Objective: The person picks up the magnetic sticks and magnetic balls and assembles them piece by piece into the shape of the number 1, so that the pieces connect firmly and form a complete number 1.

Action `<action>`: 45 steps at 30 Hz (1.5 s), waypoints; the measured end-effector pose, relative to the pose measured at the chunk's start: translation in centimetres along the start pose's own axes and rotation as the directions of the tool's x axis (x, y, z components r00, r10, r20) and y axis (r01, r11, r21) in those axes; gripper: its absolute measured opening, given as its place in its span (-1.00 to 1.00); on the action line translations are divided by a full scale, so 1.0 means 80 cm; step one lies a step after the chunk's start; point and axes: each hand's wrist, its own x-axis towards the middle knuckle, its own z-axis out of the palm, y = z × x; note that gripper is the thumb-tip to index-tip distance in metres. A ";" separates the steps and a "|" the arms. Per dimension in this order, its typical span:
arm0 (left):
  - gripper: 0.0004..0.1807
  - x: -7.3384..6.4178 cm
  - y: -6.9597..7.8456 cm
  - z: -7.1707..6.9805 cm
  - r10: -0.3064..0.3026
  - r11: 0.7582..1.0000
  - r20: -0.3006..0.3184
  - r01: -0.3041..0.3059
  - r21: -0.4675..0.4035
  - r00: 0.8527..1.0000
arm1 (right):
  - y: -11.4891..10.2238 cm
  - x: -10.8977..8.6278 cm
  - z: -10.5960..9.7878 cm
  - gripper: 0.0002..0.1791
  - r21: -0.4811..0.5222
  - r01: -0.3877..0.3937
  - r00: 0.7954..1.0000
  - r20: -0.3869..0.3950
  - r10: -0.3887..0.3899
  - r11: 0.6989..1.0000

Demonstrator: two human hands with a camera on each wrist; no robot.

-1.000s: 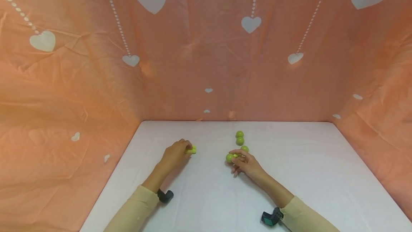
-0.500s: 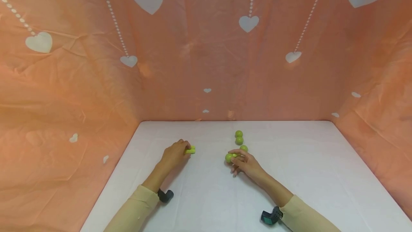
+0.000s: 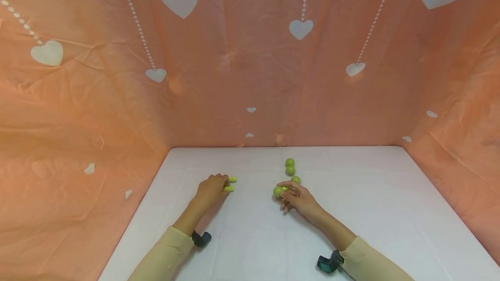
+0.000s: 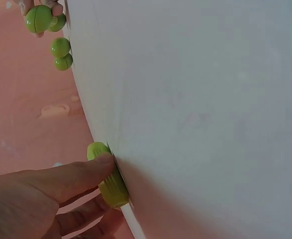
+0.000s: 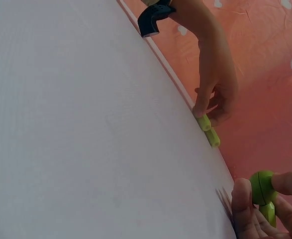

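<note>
A person's right hand pinches a green ball between thumb and fingers near the middle of a white table, a light green piece right beneath it in the right wrist view. A second ball sits just beyond the fingers; whether it is joined to the first cannot be told. Farther back, two more green balls touch in a short line. To the left, well apart, the left hand holds two yellow-green sticks, its thumb across the near stick and the far stick lying beside it, ends pointing right. Tan sleeves and black wrist devices cover the forearms' lower reach, before an orange cloth printed with pale hearts.
</note>
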 end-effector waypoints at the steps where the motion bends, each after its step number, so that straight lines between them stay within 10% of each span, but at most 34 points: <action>1: -0.78 -0.001 0.000 0.000 0.000 1.000 0.000 0.000 -0.005 1.000 | 0.000 0.000 0.000 -0.50 -0.002 -0.002 1.000 0.000 0.002 1.000; 20: -0.81 -0.005 0.009 -0.002 0.029 0.984 0.064 -0.017 -0.175 0.998 | 0.001 0.002 -0.002 -0.47 -0.003 -0.009 1.000 0.002 0.009 1.000; 45: -0.74 -0.010 0.065 0.007 0.179 0.941 0.090 -0.144 -0.305 0.980 | 0.001 0.000 0.000 -0.50 -0.030 -0.018 1.000 -0.011 0.017 0.999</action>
